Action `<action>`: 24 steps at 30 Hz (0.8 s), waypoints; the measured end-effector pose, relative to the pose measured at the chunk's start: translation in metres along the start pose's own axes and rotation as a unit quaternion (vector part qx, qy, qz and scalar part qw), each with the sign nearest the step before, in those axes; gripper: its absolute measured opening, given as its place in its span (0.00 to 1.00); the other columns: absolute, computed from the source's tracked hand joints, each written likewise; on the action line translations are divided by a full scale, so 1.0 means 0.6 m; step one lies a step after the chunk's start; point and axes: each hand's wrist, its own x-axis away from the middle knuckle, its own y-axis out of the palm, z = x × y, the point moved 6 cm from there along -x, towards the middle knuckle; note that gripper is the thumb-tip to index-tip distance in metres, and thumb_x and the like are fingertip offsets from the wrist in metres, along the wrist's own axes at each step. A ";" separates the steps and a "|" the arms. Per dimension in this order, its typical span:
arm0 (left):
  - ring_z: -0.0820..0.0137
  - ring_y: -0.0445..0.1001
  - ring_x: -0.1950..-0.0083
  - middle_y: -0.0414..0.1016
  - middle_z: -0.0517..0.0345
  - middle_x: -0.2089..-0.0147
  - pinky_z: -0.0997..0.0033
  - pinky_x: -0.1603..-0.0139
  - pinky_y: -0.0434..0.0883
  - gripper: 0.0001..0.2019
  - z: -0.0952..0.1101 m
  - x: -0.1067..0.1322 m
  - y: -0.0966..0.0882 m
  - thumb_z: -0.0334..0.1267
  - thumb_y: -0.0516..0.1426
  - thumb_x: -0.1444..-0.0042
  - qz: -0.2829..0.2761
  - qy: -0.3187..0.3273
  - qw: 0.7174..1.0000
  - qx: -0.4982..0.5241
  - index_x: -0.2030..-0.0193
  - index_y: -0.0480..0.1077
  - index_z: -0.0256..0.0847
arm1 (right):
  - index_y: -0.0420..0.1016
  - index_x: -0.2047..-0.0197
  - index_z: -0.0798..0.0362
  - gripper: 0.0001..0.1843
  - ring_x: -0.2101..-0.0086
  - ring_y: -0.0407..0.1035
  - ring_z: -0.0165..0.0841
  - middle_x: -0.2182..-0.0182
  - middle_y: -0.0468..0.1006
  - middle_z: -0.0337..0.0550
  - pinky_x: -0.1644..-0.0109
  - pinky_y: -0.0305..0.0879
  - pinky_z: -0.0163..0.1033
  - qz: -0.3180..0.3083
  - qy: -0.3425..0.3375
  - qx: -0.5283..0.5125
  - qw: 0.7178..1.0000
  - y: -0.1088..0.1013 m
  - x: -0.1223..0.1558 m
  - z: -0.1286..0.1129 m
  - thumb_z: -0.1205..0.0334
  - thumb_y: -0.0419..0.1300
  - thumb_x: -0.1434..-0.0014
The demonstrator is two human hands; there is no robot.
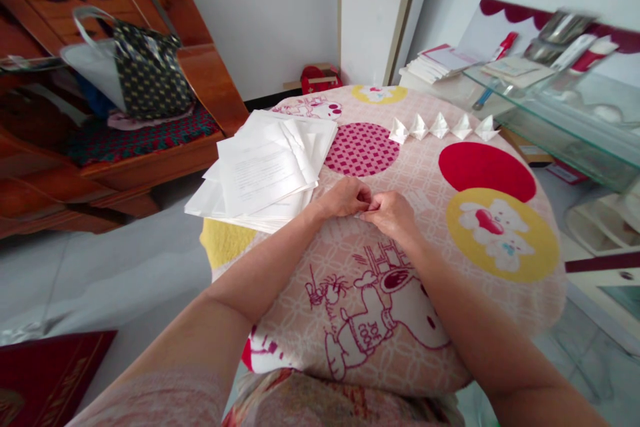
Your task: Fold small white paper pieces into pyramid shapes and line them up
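Note:
My left hand and my right hand meet at the middle of a round table covered with a pink cartoon-print cloth. Both hands are closed, fingertips pinched together on a small piece of white paper that is almost fully hidden between them. A stack of white paper sheets lies just left of my left hand. Several small folded white paper shapes stand in a row at the far side of the table.
A wooden bench with a patterned bag stands at the left. A glass shelf with papers, pens and a metal object juts in at the right. A red box sits by the far wall.

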 end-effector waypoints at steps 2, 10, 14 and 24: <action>0.75 0.65 0.74 0.70 0.63 0.80 0.75 0.72 0.57 0.08 0.001 -0.001 -0.001 0.35 0.59 0.49 0.002 0.002 1.000 -0.009 0.73 0.78 0.36 | 0.79 0.73 0.50 0.09 0.66 0.75 0.39 0.71 0.81 0.45 0.66 0.60 0.40 0.000 0.007 0.011 1.000 0.001 0.001 -0.002 0.57 0.72 0.47; 0.75 0.65 0.73 0.70 0.63 0.79 0.74 0.71 0.57 0.08 0.003 -0.002 -0.001 0.36 0.59 0.48 -0.001 0.001 1.000 -0.022 0.73 0.79 0.36 | 0.79 0.73 0.50 0.08 0.68 0.75 0.38 0.72 0.81 0.43 0.66 0.60 0.39 0.002 -0.015 -0.006 1.000 0.001 0.006 0.000 0.58 0.72 0.46; 0.75 0.62 0.74 0.67 0.63 0.81 0.73 0.71 0.56 0.09 0.004 -0.004 0.000 0.36 0.60 0.47 -0.002 -0.005 0.999 -0.032 0.74 0.79 0.35 | 0.80 0.73 0.50 0.08 0.68 0.75 0.38 0.73 0.82 0.44 0.66 0.60 0.40 0.009 -0.017 -0.010 1.000 -0.002 0.005 0.003 0.59 0.72 0.46; 0.77 0.60 0.75 0.63 0.65 0.83 0.74 0.72 0.54 0.08 0.008 -0.005 -0.001 0.30 0.59 0.51 0.004 0.013 1.000 -0.012 0.79 0.75 0.36 | 0.82 0.69 0.50 0.06 0.64 0.77 0.40 0.68 0.84 0.46 0.64 0.62 0.40 0.022 -0.015 0.043 0.999 0.004 0.011 -0.008 0.59 0.70 0.42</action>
